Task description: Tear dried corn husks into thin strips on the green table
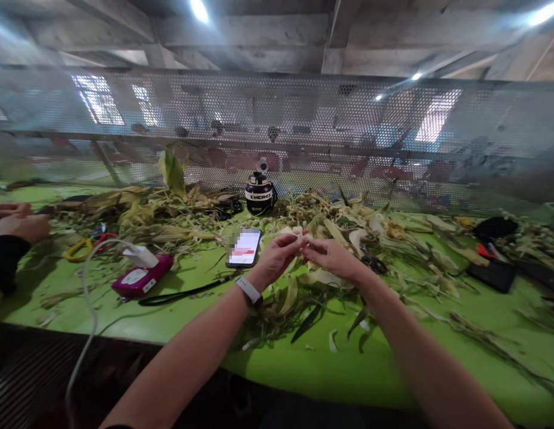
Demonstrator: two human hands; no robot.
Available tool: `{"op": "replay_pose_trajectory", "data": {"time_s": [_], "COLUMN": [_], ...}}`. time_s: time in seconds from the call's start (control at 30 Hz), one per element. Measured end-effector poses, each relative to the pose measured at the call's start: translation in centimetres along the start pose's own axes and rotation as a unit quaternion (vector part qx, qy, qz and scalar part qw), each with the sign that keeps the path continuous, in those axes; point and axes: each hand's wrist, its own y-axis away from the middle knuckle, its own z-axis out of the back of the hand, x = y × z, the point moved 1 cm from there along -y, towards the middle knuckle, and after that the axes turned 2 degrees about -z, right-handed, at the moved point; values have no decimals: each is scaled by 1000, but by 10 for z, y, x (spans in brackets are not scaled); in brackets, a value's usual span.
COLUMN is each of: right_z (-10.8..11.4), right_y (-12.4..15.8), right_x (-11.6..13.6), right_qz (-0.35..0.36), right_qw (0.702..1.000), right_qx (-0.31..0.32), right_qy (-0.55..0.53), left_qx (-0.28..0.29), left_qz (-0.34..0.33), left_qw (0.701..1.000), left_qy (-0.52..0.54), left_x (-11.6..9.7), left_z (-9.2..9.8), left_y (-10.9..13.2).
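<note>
Centre of frame: left hand (277,262), right hand (334,257), fingers of both pinched on one pale scrap (295,230). Smooth green counter (330,372); papery, curled husks (173,171), uncountable; one flat phone (245,247); one rounded jar (260,195).

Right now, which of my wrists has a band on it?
Your left wrist: a pale band wraps it, while your right wrist is bare.
</note>
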Motion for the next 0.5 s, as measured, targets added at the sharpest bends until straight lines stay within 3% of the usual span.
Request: {"op": "replay_pose_trajectory", "data": {"time_s": [0.13,0.5], "right_z": [4,8], "right_y": [-2,-1], "right_x": [-2,-4], "right_qz": [7,-11], "right_qw": [999,997], "right_qx": [-27,-1], "right_qy": [19,77], "left_qx": [-1,-16], "left_qz": [-20,1], "left_qw": [999,988], "left_qy": [-47,-152], "left_x": [-3,-5], "left_z": [5,19], "left_y": [-4,-8]}}
